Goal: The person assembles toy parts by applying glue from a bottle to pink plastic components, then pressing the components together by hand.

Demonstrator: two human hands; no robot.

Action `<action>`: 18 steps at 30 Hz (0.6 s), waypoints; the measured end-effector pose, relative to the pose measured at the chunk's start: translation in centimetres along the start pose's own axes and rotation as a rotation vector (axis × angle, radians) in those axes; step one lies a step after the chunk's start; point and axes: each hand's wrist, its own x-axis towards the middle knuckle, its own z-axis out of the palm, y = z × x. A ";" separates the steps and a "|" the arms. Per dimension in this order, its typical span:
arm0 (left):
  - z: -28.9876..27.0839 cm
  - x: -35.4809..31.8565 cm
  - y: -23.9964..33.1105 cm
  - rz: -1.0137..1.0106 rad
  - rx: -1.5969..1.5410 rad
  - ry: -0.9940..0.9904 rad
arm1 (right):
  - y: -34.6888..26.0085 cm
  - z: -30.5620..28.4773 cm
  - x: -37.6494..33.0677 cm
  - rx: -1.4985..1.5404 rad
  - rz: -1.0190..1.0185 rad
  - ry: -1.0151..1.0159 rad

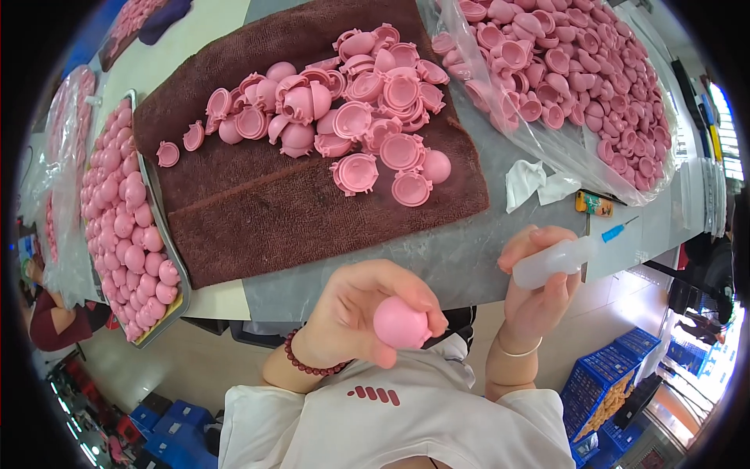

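Gripping pink ball (pixel 400 322) w/ L fingers (pixel 391 279) & translucent btl (pixel 543 266) w/ R fingers (pixel 517 246), near grey tabletop (pixel 437 258) bearing brn towel (pixel 289 207) strewn w/ pink shells (pixel 353 121).

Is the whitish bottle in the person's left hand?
No, the right hand holds the bottle, while the left hand holds a pink ball.

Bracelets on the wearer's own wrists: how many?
2: a dark red beaded bracelet at the left hand, which holds a pink ball, and a pale bangle below the right hand, which holds a translucent bottle. Nothing suggests more are hidden.
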 end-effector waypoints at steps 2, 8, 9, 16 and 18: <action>-0.1 -0.1 -0.1 0.052 0.041 -0.007 | 0.3 0.2 -0.1 -0.027 -0.029 0.061; 0.9 0.6 0.7 0.235 0.527 -0.030 | 0.1 -0.2 -0.1 -0.018 0.010 -0.012; 0.8 0.7 0.7 0.283 0.685 -0.046 | 0.0 -0.2 0.0 -0.020 0.010 -0.010; 0.6 0.9 0.9 0.408 0.881 -0.098 | -0.3 -0.6 0.9 -0.035 -0.017 0.046; 0.6 1.1 0.9 0.427 0.903 -0.101 | -0.1 -0.7 1.0 -0.039 -0.017 0.056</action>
